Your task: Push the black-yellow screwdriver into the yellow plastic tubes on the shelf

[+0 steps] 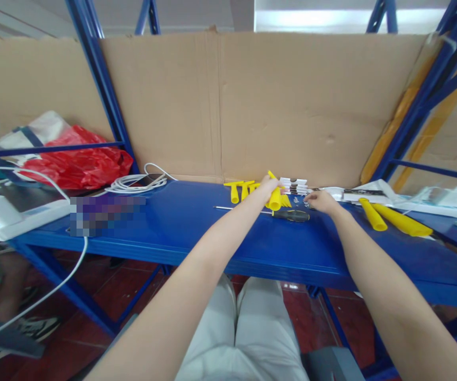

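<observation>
My left hand point(268, 186) is closed round a yellow plastic handle piece point(275, 199) near the back of the blue shelf point(180, 222). My right hand point(321, 201) is pinched shut just right of it, on something I cannot make out, beside a small white and dark stack point(294, 186). A screwdriver with a dark handle point(292, 215) lies on the shelf just in front of both hands. More yellow T-shaped pieces point(239, 188) lie to the left of my left hand.
Two long yellow tubes point(395, 218) and clear packaging point(438, 201) lie at the right. A coiled white cable point(135, 183), a red plastic bag point(75, 161) and a white box point(17, 222) are at the left. Cardboard point(228, 106) backs the shelf.
</observation>
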A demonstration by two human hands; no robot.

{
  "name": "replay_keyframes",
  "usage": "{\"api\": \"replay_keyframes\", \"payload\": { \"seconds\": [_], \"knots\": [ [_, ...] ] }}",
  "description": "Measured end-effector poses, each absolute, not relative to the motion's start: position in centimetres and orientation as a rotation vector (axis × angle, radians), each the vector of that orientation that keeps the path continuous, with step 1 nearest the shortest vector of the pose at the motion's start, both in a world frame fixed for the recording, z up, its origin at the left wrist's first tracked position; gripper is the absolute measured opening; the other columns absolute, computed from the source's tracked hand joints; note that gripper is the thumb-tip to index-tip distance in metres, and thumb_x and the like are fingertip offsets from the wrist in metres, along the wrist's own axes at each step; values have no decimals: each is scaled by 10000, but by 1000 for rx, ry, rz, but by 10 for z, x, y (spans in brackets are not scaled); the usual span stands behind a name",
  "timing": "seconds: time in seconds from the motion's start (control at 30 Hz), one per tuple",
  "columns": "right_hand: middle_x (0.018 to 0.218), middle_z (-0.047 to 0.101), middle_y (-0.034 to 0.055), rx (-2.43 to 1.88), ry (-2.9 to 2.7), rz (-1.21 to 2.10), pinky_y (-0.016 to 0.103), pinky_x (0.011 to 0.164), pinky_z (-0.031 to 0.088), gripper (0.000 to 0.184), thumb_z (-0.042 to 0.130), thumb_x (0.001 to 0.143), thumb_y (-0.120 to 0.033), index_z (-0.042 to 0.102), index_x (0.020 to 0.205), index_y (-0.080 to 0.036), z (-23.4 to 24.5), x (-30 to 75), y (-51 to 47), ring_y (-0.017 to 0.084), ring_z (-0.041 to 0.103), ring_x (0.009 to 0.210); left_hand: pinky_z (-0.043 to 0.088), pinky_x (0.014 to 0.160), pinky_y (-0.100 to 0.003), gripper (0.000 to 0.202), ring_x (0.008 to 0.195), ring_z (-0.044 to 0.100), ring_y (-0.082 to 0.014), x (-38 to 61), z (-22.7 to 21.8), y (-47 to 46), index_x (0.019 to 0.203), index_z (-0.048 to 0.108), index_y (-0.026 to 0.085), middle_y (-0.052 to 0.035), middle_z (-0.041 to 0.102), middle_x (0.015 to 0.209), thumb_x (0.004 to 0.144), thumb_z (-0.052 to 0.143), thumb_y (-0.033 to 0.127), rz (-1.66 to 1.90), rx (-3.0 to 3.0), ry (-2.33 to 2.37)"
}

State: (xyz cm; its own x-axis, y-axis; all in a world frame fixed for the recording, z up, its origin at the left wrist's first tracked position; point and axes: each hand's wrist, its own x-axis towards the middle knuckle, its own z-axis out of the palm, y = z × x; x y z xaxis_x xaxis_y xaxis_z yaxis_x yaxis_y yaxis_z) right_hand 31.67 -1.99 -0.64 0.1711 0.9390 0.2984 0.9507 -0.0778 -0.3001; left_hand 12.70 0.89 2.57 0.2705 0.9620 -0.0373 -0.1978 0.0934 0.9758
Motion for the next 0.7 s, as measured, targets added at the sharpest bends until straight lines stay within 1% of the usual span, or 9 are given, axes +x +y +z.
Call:
{"api": "replay_keyframes", "payload": {
  "seconds": [0.07, 0.17, 0.23, 0.3, 0.33, 0.4, 0.47, 0.6, 0.7],
  "knots": [
    [855, 767, 30, -1992, -1901, 45, 209, 749, 518, 307, 538, 771, -75, 803, 894, -168, -12, 317, -15, 175, 704, 809, 544, 604, -208, 617, 667, 659, -114, 103, 27, 13, 1268, 549, 164, -74, 705, 990, 690, 589, -47, 1161, 1327, 946],
    [883, 771, 22, -1954, -1975, 85, 213, 799, 523, 326, 532, 756, -59, 809, 883, -173, -17, 315, -9, 175, 710, 852, 581, 802, -308, 783, 932, 691, -180, 65, 27, 20, 1384, 479, 208, -91, 667, 1240, 657, 581, -66, 1312, 1621, 956],
    [917, 773, 26, -1948, -1996, 72, 223, 835, 524, 349, 531, 740, -51, 812, 905, -178, -18, 315, -6, 184, 712, 887, 534, 962, -359, 797, 1132, 637, -210, 40, 24, 24, 1407, 481, 187, -103, 588, 1390, 659, 557, -78, 1381, 1848, 961],
    [910, 773, 29, -1960, -2009, 39, 233, 839, 528, 385, 527, 731, -46, 810, 956, -179, -18, 315, -5, 190, 713, 883, 422, 1105, -380, 744, 1295, 535, -217, 18, 18, 26, 1388, 525, 170, -98, 549, 1442, 686, 534, -77, 1433, 2125, 985],
    [889, 772, 31, -1974, -2004, 21, 237, 827, 532, 405, 523, 733, -47, 804, 994, -175, -18, 315, -5, 191, 713, 862, 370, 1146, -389, 721, 1340, 494, -212, 8, 13, 26, 1379, 543, 178, -86, 548, 1445, 704, 513, -73, 1445, 2263, 1005],
    [830, 767, 33, -1991, -1977, -9, 238, 772, 538, 439, 514, 744, -53, 784, 1071, -162, -17, 316, -6, 187, 708, 792, 339, 1167, -388, 696, 1385, 447, -210, -9, 4, 21, 1378, 562, 197, -78, 523, 1473, 738, 482, -63, 1356, 2519, 1093],
    [793, 759, 34, -1965, -1941, -26, 234, 722, 533, 439, 512, 753, -63, 774, 1094, -155, -16, 316, -7, 179, 696, 735, 361, 1152, -383, 681, 1377, 463, -219, -17, -5, 13, 1384, 566, 207, -92, 483, 1506, 764, 464, -54, 1175, 2698, 1222],
    [851, 758, 64, -1809, -1863, 12, 238, 732, 516, 279, 546, 799, -154, 790, 932, -138, -10, 307, -13, 183, 686, 772, 417, 1108, -387, 692, 1335, 511, -228, -12, -12, -6, 1413, 539, 285, -56, 422, 1554, 805, 438, -28, 848, 2928, 1344],
    [875, 753, 62, -1676, -1817, 146, 262, 770, 513, 241, 565, 824, -261, 777, 846, -149, -4, 289, -20, 202, 677, 857, 450, 1072, -398, 694, 1316, 527, -236, 3, -12, -18, 1429, 517, 313, -47, 381, 1578, 829, 411, -21, 652, 3062, 1290]
  ]
}}
